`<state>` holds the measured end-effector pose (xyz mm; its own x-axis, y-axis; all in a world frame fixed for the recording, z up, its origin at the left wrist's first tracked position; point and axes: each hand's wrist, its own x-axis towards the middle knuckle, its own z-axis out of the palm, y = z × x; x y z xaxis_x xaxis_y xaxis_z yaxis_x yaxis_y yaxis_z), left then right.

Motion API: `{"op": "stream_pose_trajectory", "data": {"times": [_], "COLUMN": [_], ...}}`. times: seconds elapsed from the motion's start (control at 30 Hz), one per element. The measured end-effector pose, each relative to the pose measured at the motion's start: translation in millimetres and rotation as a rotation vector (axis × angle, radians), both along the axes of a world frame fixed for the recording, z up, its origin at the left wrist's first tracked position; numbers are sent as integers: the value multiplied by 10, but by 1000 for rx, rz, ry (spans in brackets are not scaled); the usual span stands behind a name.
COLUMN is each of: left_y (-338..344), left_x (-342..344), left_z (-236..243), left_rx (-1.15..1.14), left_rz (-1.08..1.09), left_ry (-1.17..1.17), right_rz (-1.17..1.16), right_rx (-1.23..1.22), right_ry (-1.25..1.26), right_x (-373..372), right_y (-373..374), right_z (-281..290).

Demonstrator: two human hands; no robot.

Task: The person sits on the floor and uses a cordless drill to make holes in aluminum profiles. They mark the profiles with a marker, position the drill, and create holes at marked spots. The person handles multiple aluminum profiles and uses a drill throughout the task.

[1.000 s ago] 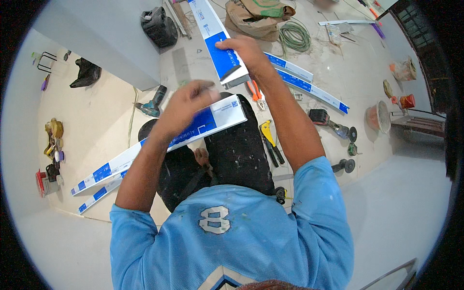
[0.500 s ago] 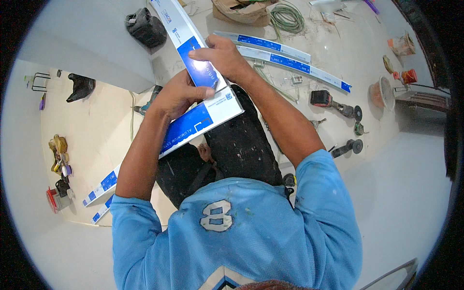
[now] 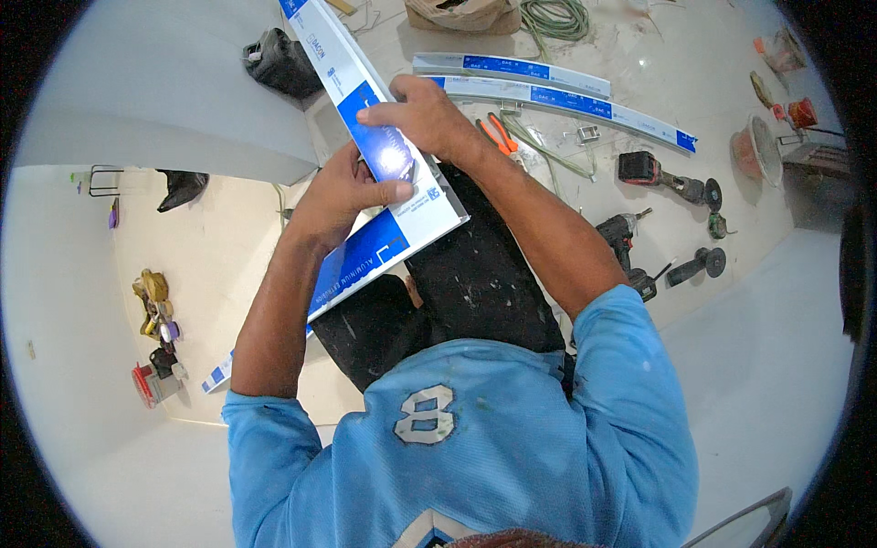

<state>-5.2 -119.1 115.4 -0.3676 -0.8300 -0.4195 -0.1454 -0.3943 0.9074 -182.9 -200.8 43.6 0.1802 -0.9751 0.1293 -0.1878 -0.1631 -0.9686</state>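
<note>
Two aluminium profiles wrapped in blue and white film meet at an angle in front of my knees. The upper profile (image 3: 331, 64) runs away toward the far left; the lower profile (image 3: 361, 260) slants down to the left across my lap. Near the corner, my left hand (image 3: 331, 203) is closed around the pieces, its thumb pressed on the film close to the joint. My right hand (image 3: 427, 117) grips the upper profile just above the corner, thumb on its face. The fingers underneath are hidden, as is the inside of the joint.
Two more wrapped profiles (image 3: 575, 102) lie on the floor ahead. Orange-handled pliers (image 3: 498, 134), an angle grinder (image 3: 671, 178), a drill (image 3: 621, 236) and a bucket (image 3: 756, 151) are to the right. A black bag (image 3: 281, 64) sits by the wall corner at far left.
Both hands keep their hold, and the profile corner has barely moved. The view has shifted a little; the orange-handled pliers and more of the drill now show.
</note>
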Motion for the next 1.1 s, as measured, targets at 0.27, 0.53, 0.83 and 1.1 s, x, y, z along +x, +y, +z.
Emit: {"op": "stream_pose_trajectory", "data": {"times": [0.27, 0.53, 0.83, 1.1], "left_y": [16, 57, 248, 501], "left_x": [18, 25, -61, -47], "left_z": [-38, -45, 65, 186], "left_rx": [47, 15, -120, -782], "left_rz": [32, 43, 144, 102], "left_ry": [1, -38, -273, -854], "right_rz": [34, 22, 22, -45], "right_rx": [96, 103, 94, 3], "right_ry": [-9, -43, -40, -11], "right_x": [-37, -67, -44, 24], "right_y": [39, 107, 86, 74], "right_z": [30, 79, 14, -118]}}
